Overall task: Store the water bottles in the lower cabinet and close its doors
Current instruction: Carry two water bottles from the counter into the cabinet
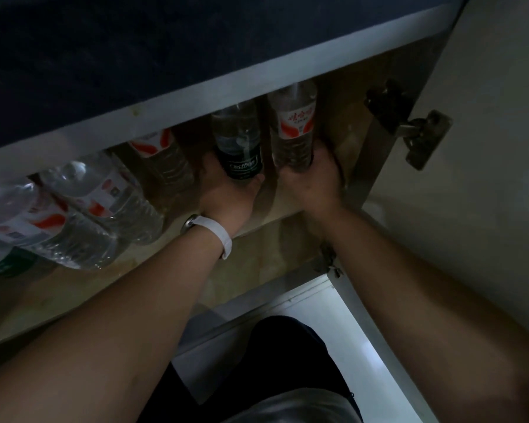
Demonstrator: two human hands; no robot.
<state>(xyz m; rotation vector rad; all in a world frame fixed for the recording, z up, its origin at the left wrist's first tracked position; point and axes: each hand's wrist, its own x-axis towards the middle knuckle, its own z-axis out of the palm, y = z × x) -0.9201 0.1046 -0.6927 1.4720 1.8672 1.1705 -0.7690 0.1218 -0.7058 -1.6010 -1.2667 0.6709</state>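
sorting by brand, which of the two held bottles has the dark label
The dark-label bottle is in the left hand, the one with the white wristband. The right hand holds a red-and-white-label bottle.

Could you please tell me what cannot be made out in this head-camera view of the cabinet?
1. Head view: the caps of the dark-labelled bottle and the red-labelled bottle are hidden behind the cabinet's top rail.
2. Head view: the fingers of the left hand and right hand are mostly hidden behind those bottles.
3. Head view: the bottles at the left are cut off by the frame edge, so their count is unclear.
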